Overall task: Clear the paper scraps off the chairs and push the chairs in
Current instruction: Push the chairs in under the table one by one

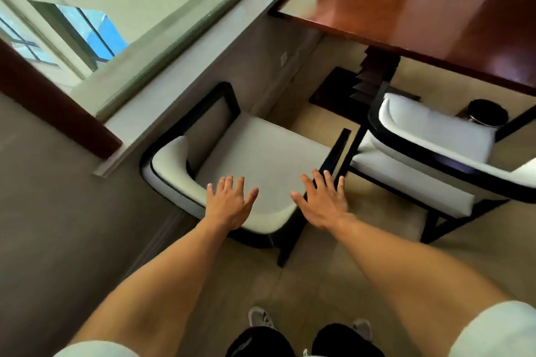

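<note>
A white-cushioned armchair with a black frame (255, 151) stands in front of me, its curved back nearest to me and its seat bare of scraps. My left hand (230, 203) hovers over the top of the chair back with fingers spread and straight. My right hand (322, 201) is spread the same way over the back's right end, by the black arm. Whether either hand touches the chair is unclear. A second chair of the same kind (435, 153) stands to the right, partly under the reddish wooden table (420, 9). No paper scraps show on either seat.
A grey window sill (185, 90) and glass run along the left, close to the near chair's left arm. The table's dark pedestal (368, 78) stands beyond the chairs. A small black bin (487, 113) sits on the tiled floor behind the right chair.
</note>
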